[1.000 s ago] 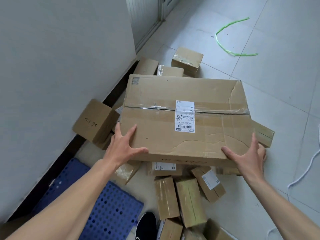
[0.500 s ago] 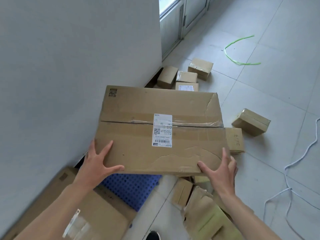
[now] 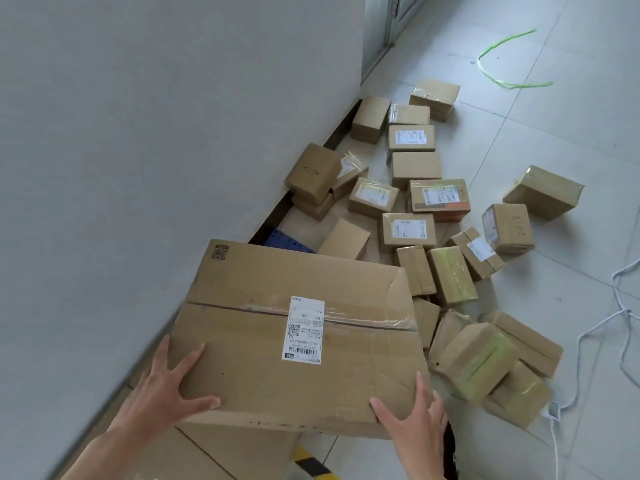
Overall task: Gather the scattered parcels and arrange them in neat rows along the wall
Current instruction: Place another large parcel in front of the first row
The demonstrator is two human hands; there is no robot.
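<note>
A large flat cardboard box (image 3: 242, 341) with a white shipping label fills the lower middle of the view, close to the grey wall (image 3: 138, 168). My left hand (image 3: 169, 389) grips its near left corner. My right hand (image 3: 412, 424) grips its near right corner. The box sits over another flat cardboard box (image 3: 207, 455) lying beside the wall. Several small brown parcels (image 3: 408, 230) lie scattered on the tiled floor beyond and to the right, some wrapped in greenish tape (image 3: 478, 362).
A blue perforated mat (image 3: 284, 241) peeks out at the wall's base behind the big box. A white cord (image 3: 620, 323) trails at the right, a green strap (image 3: 498, 67) lies far back. Yellow-black tape (image 3: 311, 462) marks the floor near my feet.
I have carried the large box back and down along the wall to sit above the other flat box; the view has pulled back, showing many more small parcels.
</note>
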